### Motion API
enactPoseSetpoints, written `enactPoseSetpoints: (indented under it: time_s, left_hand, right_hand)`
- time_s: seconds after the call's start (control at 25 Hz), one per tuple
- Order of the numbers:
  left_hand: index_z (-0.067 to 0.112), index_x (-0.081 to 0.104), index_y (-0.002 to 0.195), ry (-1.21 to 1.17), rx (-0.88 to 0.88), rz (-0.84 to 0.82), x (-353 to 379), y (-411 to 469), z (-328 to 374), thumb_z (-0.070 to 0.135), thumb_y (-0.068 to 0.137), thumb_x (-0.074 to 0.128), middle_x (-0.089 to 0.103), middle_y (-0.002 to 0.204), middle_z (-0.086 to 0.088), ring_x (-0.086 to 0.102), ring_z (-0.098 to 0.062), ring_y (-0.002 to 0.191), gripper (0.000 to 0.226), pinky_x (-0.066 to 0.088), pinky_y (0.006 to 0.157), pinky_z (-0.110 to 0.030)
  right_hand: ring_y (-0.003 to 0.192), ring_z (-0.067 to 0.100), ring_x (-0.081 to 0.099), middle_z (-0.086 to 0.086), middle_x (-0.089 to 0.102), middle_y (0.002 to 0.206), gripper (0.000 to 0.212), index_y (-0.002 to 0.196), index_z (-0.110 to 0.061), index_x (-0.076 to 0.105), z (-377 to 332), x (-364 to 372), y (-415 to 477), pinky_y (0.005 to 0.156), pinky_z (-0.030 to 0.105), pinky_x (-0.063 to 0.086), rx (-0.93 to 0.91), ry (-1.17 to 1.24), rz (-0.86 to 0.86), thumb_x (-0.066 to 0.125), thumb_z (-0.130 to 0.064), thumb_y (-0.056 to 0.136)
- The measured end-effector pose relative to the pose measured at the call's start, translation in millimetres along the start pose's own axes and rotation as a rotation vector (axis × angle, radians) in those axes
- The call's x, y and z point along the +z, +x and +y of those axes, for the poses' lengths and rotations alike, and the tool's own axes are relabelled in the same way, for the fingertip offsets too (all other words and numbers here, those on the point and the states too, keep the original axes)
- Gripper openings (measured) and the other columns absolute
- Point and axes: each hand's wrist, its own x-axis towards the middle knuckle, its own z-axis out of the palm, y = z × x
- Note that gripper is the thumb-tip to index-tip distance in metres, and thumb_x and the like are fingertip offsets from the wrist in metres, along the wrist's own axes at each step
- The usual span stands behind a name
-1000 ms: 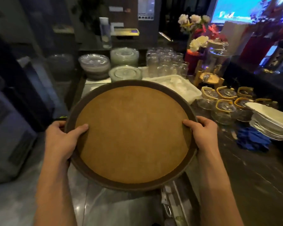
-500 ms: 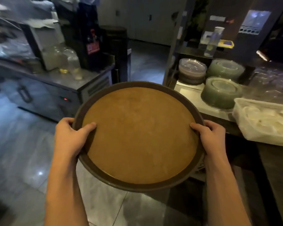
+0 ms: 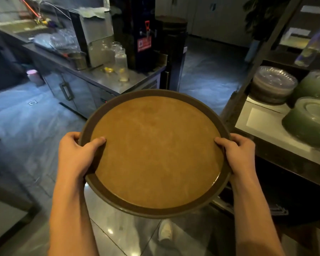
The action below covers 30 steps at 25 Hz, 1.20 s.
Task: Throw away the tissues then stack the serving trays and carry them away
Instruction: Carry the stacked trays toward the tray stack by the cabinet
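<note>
Both hands, the left hand [image 3: 76,156] and right hand [image 3: 238,154], clamped opposite rims of the round serving tray [image 3: 155,154] at frame centre, thumbs on top, likely keeping it level for carrying.

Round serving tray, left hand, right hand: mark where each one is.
Round serving tray [image 3: 155,152], head view, centre of its tan surface.
Left hand [image 3: 76,154], head view, back of the hand at the rim.
Right hand [image 3: 237,154], head view, back of the hand.

One round serving tray [image 3: 155,154] is showing, with two hands [image 3: 76,154] gripping it. Right of the tray, three plate stacks [image 3: 273,84] are sitting; beyond it, one steel bench [image 3: 107,78] is carrying several jars [image 3: 120,61].
</note>
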Motion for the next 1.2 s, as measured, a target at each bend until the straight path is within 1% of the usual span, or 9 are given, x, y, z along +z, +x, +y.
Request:
enactPoseSetpoints:
  time_s: [0.08, 0.16, 0.32, 0.48, 0.72, 0.84, 0.96, 1.04, 1.2]
  left_hand:
    - [0.004, 0.06, 0.101, -0.002, -0.007, 0.0, 21.9, 25.5, 10.3, 0.029, 0.067, 0.081, 0.067, 0.091, -0.02, 0.066, -0.035, 0.079, 0.047, 0.055, 0.069, -0.049]
    - [0.003, 0.061, 0.101, 0.001, -0.002, -0.004, 48.6, 54.9, 26.5, 0.027, 0.069, 0.08, 0.067, 0.09, -0.02, 0.065, -0.032, 0.075, 0.044, 0.053, 0.061, -0.041]
    - [0.005, 0.062, 0.101, -0.019, 0.042, -0.009, 101.8, 111.4, 56.0, 0.025, 0.072, 0.078, 0.065, 0.077, -0.009, 0.062, -0.019, 0.062, 0.04, 0.042, 0.049, -0.028]
    - [0.009, 0.062, 0.104, -0.035, 0.045, 0.001, 143.9, 166.0, 70.2, 0.029, 0.069, 0.08, 0.064, 0.076, -0.006, 0.062, -0.017, 0.059, 0.044, 0.042, 0.045, -0.027]
    - [0.011, 0.062, 0.104, -0.095, 0.044, -0.047, 206.5, 288.0, 89.0, 0.032, 0.061, 0.079, 0.068, 0.089, -0.016, 0.068, -0.031, 0.074, 0.05, 0.056, 0.059, -0.043]
    - [0.013, 0.063, 0.099, -0.124, 0.076, -0.111, 240.8, 364.7, 107.4, 0.032, 0.063, 0.078, 0.069, 0.086, -0.012, 0.068, -0.028, 0.073, 0.044, 0.052, 0.055, -0.036]
    - [0.01, 0.064, 0.102, -0.148, 0.081, -0.198, 274.7, 438.4, 139.9, 0.03, 0.064, 0.078, 0.069, 0.09, -0.015, 0.067, -0.028, 0.076, 0.045, 0.05, 0.059, -0.036]
    - [0.011, 0.065, 0.103, -0.202, 0.074, -0.243, 301.2, 480.7, 159.1, 0.03, 0.063, 0.076, 0.069, 0.091, -0.013, 0.066, -0.027, 0.078, 0.046, 0.049, 0.06, -0.036]
    - [0.016, 0.069, 0.097, -0.288, -0.006, -0.306, 356.3, 540.8, 182.8, 0.022, 0.069, 0.074, 0.07, 0.083, -0.007, 0.067, -0.021, 0.074, 0.03, 0.051, 0.061, -0.035]
  right_hand:
    - [0.071, 0.013, 0.069, -0.002, 0.073, 0.076, 0.007, 0.081, -0.021, 0.073, -3.4, 14.0, 33.5, 0.062, 0.032, 0.054, -0.003, 0.014, -0.005, 0.072, -0.014, 0.079]
    - [0.07, 0.014, 0.07, 0.0, 0.073, 0.077, 0.007, 0.082, -0.019, 0.073, -11.8, 26.9, 75.3, 0.064, 0.034, 0.055, 0.006, 0.036, -0.002, 0.072, -0.013, 0.078]
    - [0.067, 0.006, 0.068, -0.005, 0.073, 0.075, 0.009, 0.085, -0.018, 0.074, -28.0, 50.4, 153.2, 0.061, 0.028, 0.051, -0.003, 0.061, 0.013, 0.072, -0.015, 0.077]
    - [0.079, 0.011, 0.067, -0.004, 0.072, 0.085, 0.013, 0.091, -0.02, 0.073, -40.3, 78.7, 217.6, 0.067, 0.03, 0.052, 0.007, 0.047, 0.028, 0.07, -0.015, 0.08]
    - [0.083, 0.012, 0.066, -0.003, 0.071, 0.091, 0.012, 0.091, -0.024, 0.07, -55.9, 150.8, 317.3, 0.066, 0.028, 0.049, -0.002, 0.04, -0.006, 0.063, -0.015, 0.087]
    - [0.072, 0.004, 0.066, -0.006, 0.069, 0.086, 0.016, 0.083, -0.027, 0.066, -68.3, 194.3, 367.6, 0.058, 0.02, 0.045, -0.009, 0.04, 0.048, 0.063, -0.012, 0.088]
    - [0.06, -0.001, 0.065, -0.012, 0.066, 0.078, 0.018, 0.08, -0.028, 0.065, -92.6, 233.1, 413.7, 0.052, 0.016, 0.042, 0.025, 0.049, 0.136, 0.063, -0.012, 0.087]
    - [0.061, 0.003, 0.064, -0.011, 0.065, 0.076, 0.02, 0.077, -0.028, 0.064, -102.6, 254.0, 443.8, 0.054, 0.019, 0.042, 0.025, 0.067, 0.193, 0.063, -0.011, 0.087]
    - [0.071, 0.006, 0.06, -0.008, 0.065, 0.078, 0.019, 0.077, -0.027, 0.064, -115.6, 282.3, 503.1, 0.057, 0.023, 0.04, 0.059, 0.076, 0.281, 0.062, -0.01, 0.087]
